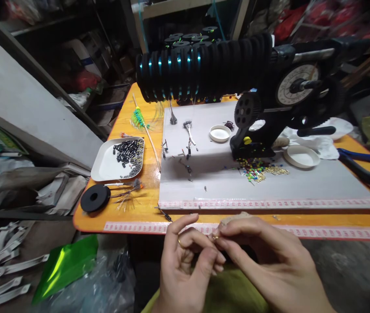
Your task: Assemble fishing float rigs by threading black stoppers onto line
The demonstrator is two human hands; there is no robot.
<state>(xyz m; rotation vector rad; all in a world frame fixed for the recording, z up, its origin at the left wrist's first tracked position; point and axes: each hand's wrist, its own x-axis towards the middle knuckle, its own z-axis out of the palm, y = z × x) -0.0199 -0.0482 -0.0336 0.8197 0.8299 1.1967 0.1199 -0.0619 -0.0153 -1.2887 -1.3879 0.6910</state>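
Observation:
My left hand (185, 265) and my right hand (269, 265) meet just below the near edge of the orange table (139, 211). Both are closed in a pinch around a tiny gold-coloured part (215, 237) held between the fingertips. A ring sits on one left finger. On the grey mat (269, 187) ahead lies a pile of small coloured beads and gold bits (258, 168). A black winding machine (269, 87) with a row of foam spools (201, 69) and a dial stands over the mat.
A white tray (107, 167) of small black pieces sits at the left, a black spool (94, 198) in front of it. Two white dishes (219, 133) (301, 156) rest on the mat. Blue and red pliers (367, 171) lie at the right. Measuring tape strips (269, 203) line the edges.

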